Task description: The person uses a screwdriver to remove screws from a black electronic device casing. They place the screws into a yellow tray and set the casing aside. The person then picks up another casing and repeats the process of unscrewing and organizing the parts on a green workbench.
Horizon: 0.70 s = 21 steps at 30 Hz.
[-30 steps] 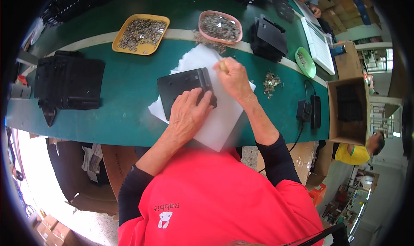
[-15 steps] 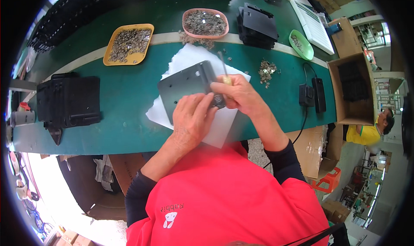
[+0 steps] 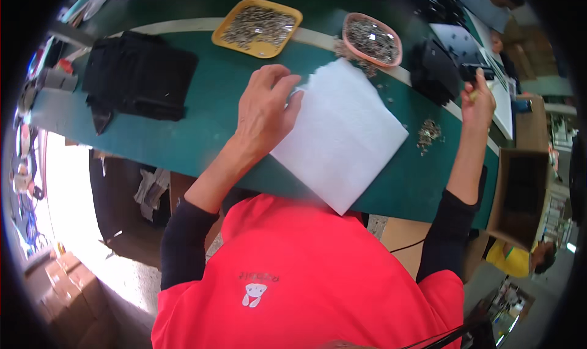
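My right hand [image 3: 479, 104] reaches out to the far right and grips the edge of a flat dark panel [image 3: 454, 40]. A yellowish handle [image 3: 472, 95], seemingly the screwdriver's, shows within the same hand. The panel is over or beside a stack of black panels [image 3: 433, 74]; whether it touches them I cannot tell. My left hand [image 3: 263, 107] is raised by the left corner of a white padding sheet [image 3: 345, 135], empty, with bent fingers and the thumb apart. Nothing lies on the sheet.
A yellow tray [image 3: 264, 53] and a pink tray [image 3: 397, 60] hold many small metal parts. Loose parts [image 3: 428, 133] lie right of the sheet. Black panels [image 3: 140, 74] are piled at left. An open carton [image 3: 520, 190] stands right, and another person [image 3: 477, 0] is at far right.
The panel has left the white sheet and moved far right in my right hand. My left hand has let go of it and shifted up. The view has turned.
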Tool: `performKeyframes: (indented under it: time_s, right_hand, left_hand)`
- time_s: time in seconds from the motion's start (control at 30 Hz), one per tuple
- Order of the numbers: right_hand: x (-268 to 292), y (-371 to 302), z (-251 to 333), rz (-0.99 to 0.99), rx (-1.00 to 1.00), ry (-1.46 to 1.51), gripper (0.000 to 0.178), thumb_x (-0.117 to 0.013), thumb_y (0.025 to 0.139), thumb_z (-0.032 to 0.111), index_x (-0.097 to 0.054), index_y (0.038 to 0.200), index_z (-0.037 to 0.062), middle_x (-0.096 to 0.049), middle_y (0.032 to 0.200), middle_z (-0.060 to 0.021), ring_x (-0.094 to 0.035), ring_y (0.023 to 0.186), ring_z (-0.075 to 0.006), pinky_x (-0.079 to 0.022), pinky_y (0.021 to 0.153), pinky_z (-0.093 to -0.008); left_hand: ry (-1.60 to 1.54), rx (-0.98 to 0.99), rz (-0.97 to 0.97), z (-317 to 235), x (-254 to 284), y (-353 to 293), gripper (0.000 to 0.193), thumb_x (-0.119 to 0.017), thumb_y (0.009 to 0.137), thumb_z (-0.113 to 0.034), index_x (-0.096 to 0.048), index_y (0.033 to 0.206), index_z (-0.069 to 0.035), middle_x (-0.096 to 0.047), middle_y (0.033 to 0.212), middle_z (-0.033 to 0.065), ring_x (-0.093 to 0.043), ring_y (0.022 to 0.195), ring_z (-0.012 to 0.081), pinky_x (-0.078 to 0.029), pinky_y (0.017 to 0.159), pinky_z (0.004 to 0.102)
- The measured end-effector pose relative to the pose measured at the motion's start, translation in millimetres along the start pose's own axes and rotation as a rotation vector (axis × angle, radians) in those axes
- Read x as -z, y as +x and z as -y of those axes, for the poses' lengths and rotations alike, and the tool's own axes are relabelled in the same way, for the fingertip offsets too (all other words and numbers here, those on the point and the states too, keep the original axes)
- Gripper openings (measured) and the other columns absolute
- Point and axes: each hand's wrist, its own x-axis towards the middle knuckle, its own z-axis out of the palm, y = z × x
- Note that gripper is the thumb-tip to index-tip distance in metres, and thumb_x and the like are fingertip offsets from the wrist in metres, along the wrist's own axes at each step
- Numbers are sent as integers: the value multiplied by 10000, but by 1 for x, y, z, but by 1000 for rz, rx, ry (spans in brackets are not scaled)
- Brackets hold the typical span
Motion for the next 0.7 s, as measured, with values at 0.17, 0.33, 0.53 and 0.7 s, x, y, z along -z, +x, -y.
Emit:
performKeyframes:
  time_s: [0.17,0.33,0.53,0.7]
  right_hand:
    - [47,54,-29,-41,-190,125,154,-688,898,132,-570,974,69,-660,876,-53,-710,820,-207,-388,378,-223]
    - [45,31,-28,85,-267,110,143,-609,952,144,-566,1020,26,-672,954,-89,-697,958,-212,-399,388,-207]
    - [56,-17,-18,174,-337,58,225,-557,985,200,-589,1077,-4,-681,973,-116,-680,813,-138,-394,401,-183]
    - [65,-79,-23,180,-357,-42,342,-508,1005,313,-593,1141,11,-512,680,17,-374,398,-38,-257,341,-197]
  left_hand:
    - [319,-8,-163,43,36,19,240,-733,756,-129,-680,981,-68,-604,1023,85,-584,938,276,-482,791,378]
    - [947,343,-182,103,111,14,336,-701,831,-285,-660,1087,-73,-569,1141,85,-555,1048,285,-452,853,438]
    - [1094,435,-14,133,120,-9,471,-711,831,-318,-584,1225,-93,-549,1167,83,-540,1090,289,-432,874,468]
    - [1093,434,-51,127,116,-10,457,-709,827,-357,-621,1225,-152,-541,1206,69,-536,1116,285,-420,891,476]
